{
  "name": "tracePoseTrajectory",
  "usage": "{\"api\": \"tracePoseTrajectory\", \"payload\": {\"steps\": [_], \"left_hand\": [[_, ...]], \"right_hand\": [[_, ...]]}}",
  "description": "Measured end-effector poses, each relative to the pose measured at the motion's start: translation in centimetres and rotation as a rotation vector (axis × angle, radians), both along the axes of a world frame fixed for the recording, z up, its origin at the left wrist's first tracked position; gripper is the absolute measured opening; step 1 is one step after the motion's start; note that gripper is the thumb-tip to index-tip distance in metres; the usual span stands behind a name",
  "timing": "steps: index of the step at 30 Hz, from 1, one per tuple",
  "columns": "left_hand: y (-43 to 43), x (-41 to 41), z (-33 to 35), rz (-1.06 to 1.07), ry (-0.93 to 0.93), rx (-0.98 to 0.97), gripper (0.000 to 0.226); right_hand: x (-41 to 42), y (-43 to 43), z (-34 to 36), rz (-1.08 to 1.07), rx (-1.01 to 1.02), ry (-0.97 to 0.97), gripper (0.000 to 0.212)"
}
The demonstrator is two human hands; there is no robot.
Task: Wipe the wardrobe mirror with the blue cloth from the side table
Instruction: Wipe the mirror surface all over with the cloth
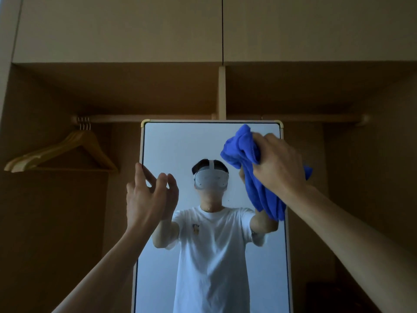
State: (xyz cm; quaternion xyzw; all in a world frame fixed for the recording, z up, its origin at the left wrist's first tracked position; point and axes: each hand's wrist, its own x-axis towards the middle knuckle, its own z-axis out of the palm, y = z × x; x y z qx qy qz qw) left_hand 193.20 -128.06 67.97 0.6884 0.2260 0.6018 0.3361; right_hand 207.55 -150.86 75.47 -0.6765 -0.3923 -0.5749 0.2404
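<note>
**Right hand point(279, 163) grips the cloth at the mirror's top right corner**

The right hand is clenched around a bunched, soft-piled blue cloth point(243, 150). One wad bulges up and to the left out of the fist, and a longer tail hangs down below the wrist. The cloth is held up in front of the upper right part of the tall rectangular mirror point(180, 150), which has a pale frame with brass-coloured corner caps. Whether the fabric is pressed to the glass or just off it cannot be told.

From this hand nearly all the glass lies down and to the left. The mirror's long axis is vertical, so the wiping to come probably runs across the top and then works downward. The right hand is the nearer one to the top corner.

The left hand point(144, 199) holds nothing, its fingers loosely curved. It is raised at the mirror's left edge with one fingertip at the frame, and seems placed to steady it.

The glass reflects the person in a white T-shirt and headset.

Beyond the mirror is the brown wardrobe point(361, 177). Its wooden hanging rail point(158, 118) runs just above the mirror's top edge, and wooden coat hangers point(67, 152) hang at the far left.
</note>
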Motion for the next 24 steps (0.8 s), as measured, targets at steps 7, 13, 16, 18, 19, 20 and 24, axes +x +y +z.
{"api": "tracePoseTrajectory", "payload": {"steps": [7, 13, 16, 18, 19, 20, 24], "left_hand": [[-0.7, -0.1, 0.3, 0.007, 0.02, -0.02, 0.076], [-1.0, -0.1, 0.4, 0.037, 0.033, -0.008, 0.075], [-1.0, -0.1, 0.3, 0.05, 0.042, -0.001, 0.075], [-0.9, -0.1, 0.3, 0.052, 0.04, 0.006, 0.075], [-0.9, -0.1, 0.3, 0.053, 0.037, 0.008, 0.075], [-0.8, 0.0, 0.3, 0.054, 0.035, 0.008, 0.075], [-0.4, 0.0, 0.4, 0.054, 0.029, 0.002, 0.074]], "right_hand": [[0.3, -0.5, 0.1, -0.064, 0.017, -0.007, 0.029], [1.8, -2.9, 3.3, -0.106, 0.213, 0.037, 0.033], [2.2, -3.5, 3.0, -0.092, 0.27, 0.059, 0.039], [2.2, -3.5, 2.7, -0.095, 0.304, 0.103, 0.043], [2.1, -3.5, 2.6, -0.104, 0.307, 0.12, 0.043], [1.9, -3.4, 2.5, -0.112, 0.302, 0.132, 0.043], [1.2, -2.8, 1.4, -0.121, 0.245, 0.145, 0.037]]}}
